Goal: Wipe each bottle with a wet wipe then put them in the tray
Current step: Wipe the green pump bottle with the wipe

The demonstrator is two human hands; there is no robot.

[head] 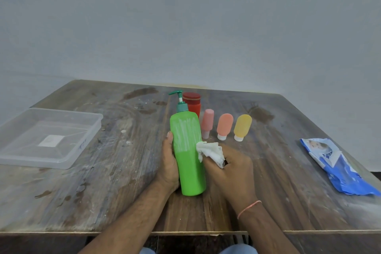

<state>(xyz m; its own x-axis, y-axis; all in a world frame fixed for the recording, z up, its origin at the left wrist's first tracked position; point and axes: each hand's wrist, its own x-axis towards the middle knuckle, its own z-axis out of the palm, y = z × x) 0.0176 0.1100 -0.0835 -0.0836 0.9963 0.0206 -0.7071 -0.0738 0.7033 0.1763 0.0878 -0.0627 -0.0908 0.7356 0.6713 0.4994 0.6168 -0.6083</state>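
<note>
At the centre of the frame we see a green pump bottle [188,154] standing on the worn wooden table [115,171]. The left hand [169,166] is wrapped around its left side, thumb up along the plastic. The right hand [233,168] is closed on a crumpled white wet wipe [210,151], which presses against the bottle's right side about halfway up. White streaks cover the upper half of the bottle; what is inside it we cannot tell.

Just behind it stands a red bottle [192,103] with a dark red cap. To the right of centre, three small tubes rest on their caps in a row: a pink tube [207,122], an orange tube [224,126] and a yellow tube [242,127].

At the left edge lies a clear plastic tray [86,130], holding no bottles, with a white label showing at its base. At the right edge lies a blue wipes packet [338,166].
</note>
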